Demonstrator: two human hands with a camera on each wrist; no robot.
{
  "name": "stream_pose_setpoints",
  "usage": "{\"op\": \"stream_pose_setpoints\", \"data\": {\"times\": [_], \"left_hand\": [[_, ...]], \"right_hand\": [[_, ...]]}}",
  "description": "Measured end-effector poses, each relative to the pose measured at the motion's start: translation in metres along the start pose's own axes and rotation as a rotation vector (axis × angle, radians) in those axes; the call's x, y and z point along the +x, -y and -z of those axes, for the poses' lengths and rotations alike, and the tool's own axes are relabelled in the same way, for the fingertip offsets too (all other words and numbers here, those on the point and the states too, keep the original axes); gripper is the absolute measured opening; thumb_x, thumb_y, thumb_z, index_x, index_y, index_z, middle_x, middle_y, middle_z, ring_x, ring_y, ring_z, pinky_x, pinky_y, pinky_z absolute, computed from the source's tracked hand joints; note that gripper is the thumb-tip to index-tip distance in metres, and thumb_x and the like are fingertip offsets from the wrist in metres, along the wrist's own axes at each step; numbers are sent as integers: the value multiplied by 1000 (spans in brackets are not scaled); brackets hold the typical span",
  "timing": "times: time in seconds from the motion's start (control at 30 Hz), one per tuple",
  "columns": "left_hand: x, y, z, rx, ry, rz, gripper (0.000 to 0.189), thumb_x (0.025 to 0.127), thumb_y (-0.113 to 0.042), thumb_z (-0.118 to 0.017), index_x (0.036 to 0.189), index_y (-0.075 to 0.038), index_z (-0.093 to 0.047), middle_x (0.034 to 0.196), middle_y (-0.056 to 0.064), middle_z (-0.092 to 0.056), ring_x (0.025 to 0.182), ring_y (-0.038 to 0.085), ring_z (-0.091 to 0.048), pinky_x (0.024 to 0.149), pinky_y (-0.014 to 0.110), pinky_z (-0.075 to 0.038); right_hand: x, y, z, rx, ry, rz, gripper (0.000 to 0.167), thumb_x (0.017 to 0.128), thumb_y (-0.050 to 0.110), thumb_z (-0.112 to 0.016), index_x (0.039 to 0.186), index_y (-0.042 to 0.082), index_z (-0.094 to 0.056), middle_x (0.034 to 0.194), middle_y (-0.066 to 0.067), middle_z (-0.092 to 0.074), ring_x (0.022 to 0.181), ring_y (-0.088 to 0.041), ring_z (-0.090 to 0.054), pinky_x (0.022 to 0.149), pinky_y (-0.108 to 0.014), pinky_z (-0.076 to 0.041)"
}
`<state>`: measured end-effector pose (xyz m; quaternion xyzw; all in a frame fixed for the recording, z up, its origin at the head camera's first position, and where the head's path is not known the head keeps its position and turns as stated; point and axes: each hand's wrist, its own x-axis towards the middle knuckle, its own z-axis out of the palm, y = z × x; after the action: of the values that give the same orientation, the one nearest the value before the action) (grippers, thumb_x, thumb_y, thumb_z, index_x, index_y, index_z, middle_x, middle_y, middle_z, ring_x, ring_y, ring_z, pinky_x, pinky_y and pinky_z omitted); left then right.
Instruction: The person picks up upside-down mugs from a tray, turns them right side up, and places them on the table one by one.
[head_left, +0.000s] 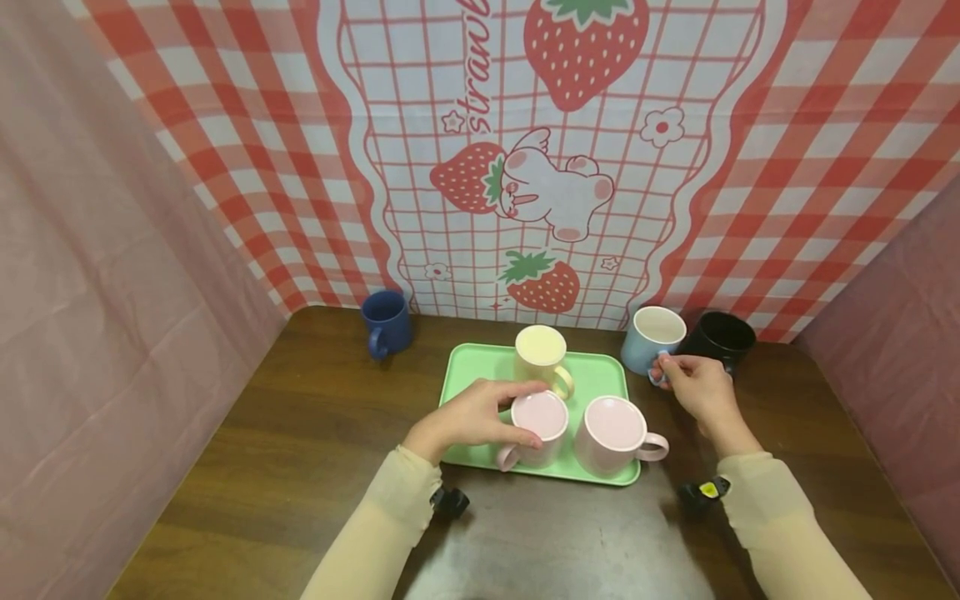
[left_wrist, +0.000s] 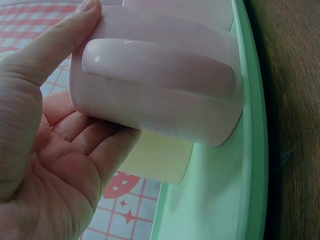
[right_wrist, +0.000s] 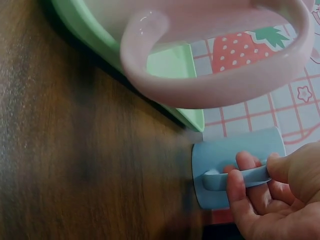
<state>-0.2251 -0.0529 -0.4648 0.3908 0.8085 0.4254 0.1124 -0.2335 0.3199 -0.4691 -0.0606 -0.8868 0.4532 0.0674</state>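
Observation:
My left hand [head_left: 480, 414] grips a pink mug [head_left: 542, 421] around its upper part, thumb on one side and fingers on the other. That mug stands on a green tray [head_left: 480, 358], its handle turned toward the front left. A second pink mug [head_left: 611, 437] stands to its right, and a yellow mug [head_left: 538, 354] just behind. All three show flat closed tops, as if upside down. My right hand [head_left: 703, 392] pinches the handle of a light blue mug [head_left: 645, 350], upright beyond the tray's right end. In the right wrist view the fingers curl through that handle [right_wrist: 217, 181].
A dark blue mug [head_left: 387, 321] stands at the back left of the wooden table [head_left: 300, 433]. Touching or close to the light blue mug, a black mug [head_left: 722, 335] stands at the back right. A checked strawberry cloth [head_left: 420, 242] hangs behind; pink curtains flank both sides.

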Motion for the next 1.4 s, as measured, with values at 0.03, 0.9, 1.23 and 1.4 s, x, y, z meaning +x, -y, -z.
{"op": "stream_pose_setpoints", "data": {"times": [0.03, 0.9, 1.23, 1.4], "left_hand": [[0, 0, 0, -4, 0, -2, 75, 87, -30, -96, 152, -11, -65, 129, 3, -77, 110, 7, -68, 99, 32, -58], [0, -3, 0, -49, 16, 32, 80, 87, -28, -96, 155, -6, -61, 128, 6, -77, 108, 7, -69, 95, 25, -56], [-1, -3, 1, -55, 15, 40, 81, 87, -27, -97, 156, -4, -60, 127, 8, -77, 106, 7, -69, 94, 24, -56], [-1, -2, 0, -49, 13, 31, 80, 87, -27, -96, 155, -6, -60, 128, 8, -77, 108, 6, -69, 95, 24, -56]], "right_hand": [[0, 0, 0, -16, 2, 1, 41, 115, 24, -60, 114, -12, -78, 92, -15, -80, 76, -8, -67, 68, -14, -52], [-26, 22, 37, -429, 18, 343, 23, 99, 14, -74, 113, -5, -75, 97, -17, -77, 88, -32, -71, 77, -49, -58], [-52, 37, 43, -451, 92, 590, 29, 83, 0, -83, 112, 1, -76, 97, -4, -74, 81, -17, -65, 68, -31, -56], [-63, 37, 41, -441, 121, 660, 38, 77, -1, -87, 113, 3, -75, 102, -3, -75, 82, -16, -69, 71, -34, -62]]}}
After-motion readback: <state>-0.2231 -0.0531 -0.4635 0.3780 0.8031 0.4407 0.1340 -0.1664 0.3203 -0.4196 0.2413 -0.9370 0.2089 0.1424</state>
